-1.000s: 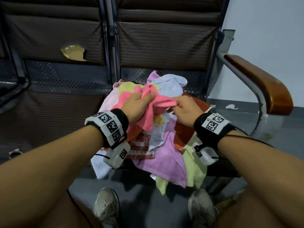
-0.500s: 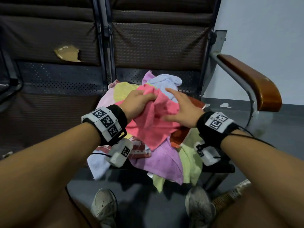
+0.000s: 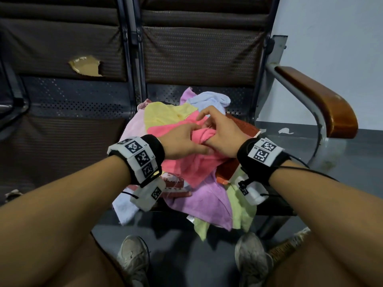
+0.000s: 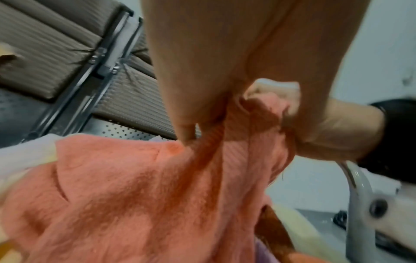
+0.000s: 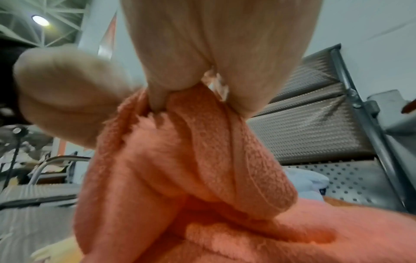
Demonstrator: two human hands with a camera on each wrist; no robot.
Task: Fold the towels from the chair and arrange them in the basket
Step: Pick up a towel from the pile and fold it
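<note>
A pink towel lies bunched on top of a heap of coloured towels on the chair seat. My left hand and right hand meet over it, and both pinch a gathered fold of the pink towel between thumb and fingers. In the right wrist view the pink towel hangs in thick folds from my fingers. A yellow towel, a pale blue one and a purple one lie around it. No basket is in view.
The chair has a dark padded back and a wooden armrest on the right. A second seat stands to the left, with a torn patch in its back. My shoes rest on the grey floor below.
My right hand, spread flat on the pink towel half a second ago, has closed on a fold of it. Both hands have come together at the middle of the heap.
</note>
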